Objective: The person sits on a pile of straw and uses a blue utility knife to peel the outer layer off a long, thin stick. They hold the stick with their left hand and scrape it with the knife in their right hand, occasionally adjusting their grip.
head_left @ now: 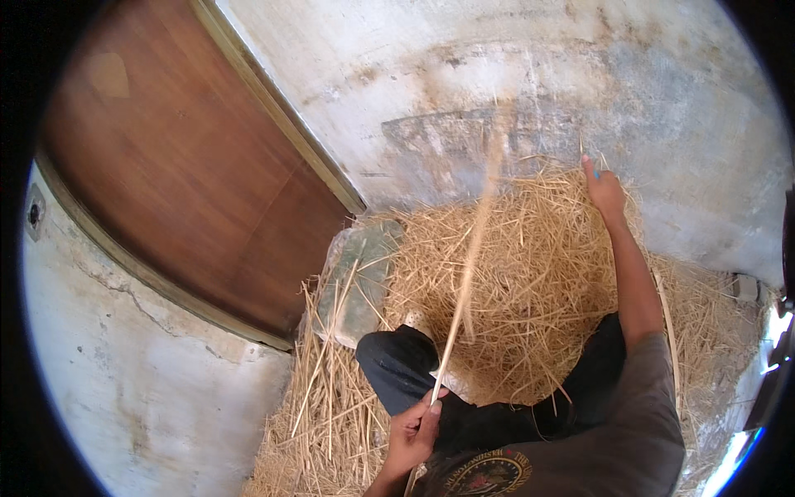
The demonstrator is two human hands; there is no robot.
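Left hand [414, 432]: closed on one long stalk [451, 340], fingers and thumb wrapped around its lower part. Stalk sits in front of the torso, its butt end poking out below the fist, upper part leaning slightly right and reaching up past the straw pile [538, 265] in view. Top section is motion-blurred, so its tip isn't crisp.

Right hand [606, 192]: arm stretched out to the far right edge of the pile, by the wall [687, 157]. Thin straw-coloured sliver shows right at the fingertips; can't tell if it's gripped or just behind. Grip width there: can't tell. Small blue spot on the hand, too small to identify.

Surroundings: pile is loose and tangled, sits between the person's bent legs in dark trousers [396, 364] and the wall. Flat grey-green stone block [362, 277] at the pile's left, a few stalks lying across it. More long loose stalks [331, 406] left of the left knee. Brown door [207, 166] with a wooden frame stands beyond the block, upper left.
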